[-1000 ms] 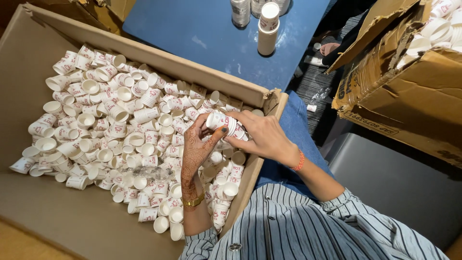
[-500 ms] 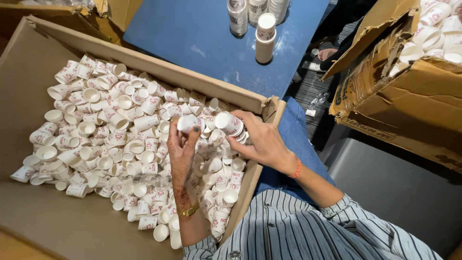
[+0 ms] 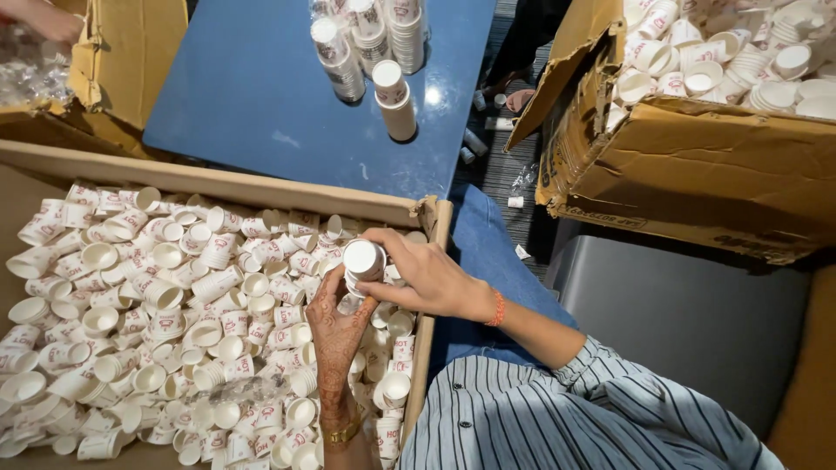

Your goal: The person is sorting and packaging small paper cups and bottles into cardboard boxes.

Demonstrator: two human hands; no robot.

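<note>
Right now, at lower centre of the frame, both hands are meeting over a big open cardboard box of loose red-printed white paper cups, the right hand curling closed around a short cup stack while the left hand is pinching its underside.

blue table, wrapped cup stacks, torn carton

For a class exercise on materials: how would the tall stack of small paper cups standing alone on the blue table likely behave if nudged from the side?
The stack of cups stands tall and narrow on the blue table, so it would probably tip rather than slide. Being thin paper, it is likely light and easily crushed. Once down, it might roll in a curve, since the cups taper.
</note>
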